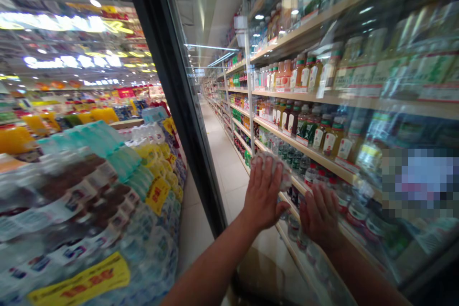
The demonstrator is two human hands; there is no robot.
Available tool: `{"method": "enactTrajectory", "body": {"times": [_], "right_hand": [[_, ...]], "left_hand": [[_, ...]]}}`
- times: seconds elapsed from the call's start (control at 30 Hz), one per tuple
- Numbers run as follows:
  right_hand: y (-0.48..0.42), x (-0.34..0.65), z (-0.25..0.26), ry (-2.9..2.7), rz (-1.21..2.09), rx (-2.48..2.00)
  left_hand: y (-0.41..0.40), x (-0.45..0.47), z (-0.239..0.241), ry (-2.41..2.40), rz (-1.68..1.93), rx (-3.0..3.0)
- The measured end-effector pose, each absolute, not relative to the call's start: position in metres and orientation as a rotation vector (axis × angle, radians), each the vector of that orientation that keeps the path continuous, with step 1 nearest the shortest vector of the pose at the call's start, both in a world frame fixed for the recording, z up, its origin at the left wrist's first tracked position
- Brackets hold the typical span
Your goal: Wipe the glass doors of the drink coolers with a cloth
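My left hand (264, 196) reaches up to a glass door (229, 172), fingers stretched out and pressed over a crumpled whitish cloth (279, 168). Its thumb points right. Beside it in the glass is a dimmer hand and forearm, mirrored in shape, which looks like its reflection; my actual right hand does not show. Alongside the left edge of the glass runs a thick black door frame (175, 95), tilted in the picture. How firmly the cloth touches the pane is hidden by the fingers.
Shelves (308, 152) of bottled drinks (329, 138) recede on the right, seen in the glass. At left stand stacks of wrapped bottle packs (96, 191) with a yellow price sign (82, 281). A pale floor aisle (195, 215) runs between stacks and frame. A pixelated patch covers the far right.
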State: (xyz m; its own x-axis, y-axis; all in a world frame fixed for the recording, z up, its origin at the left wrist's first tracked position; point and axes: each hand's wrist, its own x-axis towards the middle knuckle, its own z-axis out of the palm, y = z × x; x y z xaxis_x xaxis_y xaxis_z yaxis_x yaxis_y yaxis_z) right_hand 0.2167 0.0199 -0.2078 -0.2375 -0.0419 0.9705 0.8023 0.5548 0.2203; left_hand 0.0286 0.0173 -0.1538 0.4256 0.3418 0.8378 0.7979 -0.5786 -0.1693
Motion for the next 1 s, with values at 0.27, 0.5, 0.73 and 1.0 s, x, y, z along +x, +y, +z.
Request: {"method": "enactTrajectory", "body": {"times": [0.27,0.5,0.73,1.0], "right_hand": [[0.017,0.150,-0.183,-1.746,-0.782,-0.776],[0.002,0.154,-0.210,-1.886,-0.823,-0.850],[0.003,0.179,-0.149,-1.650,-0.944,-0.969],[0.002,0.160,-0.157,-1.926,-0.898,-0.821]], "left_hand": [[-0.002,0.002,-0.158,-0.818,-1.633,-2.437],[0.011,-0.063,-0.185,-1.039,-1.148,-1.705],[0.017,-0.063,-0.196,-1.034,-1.022,-1.543],[0.017,-0.062,-0.193,-1.047,-1.029,-1.552]]}}
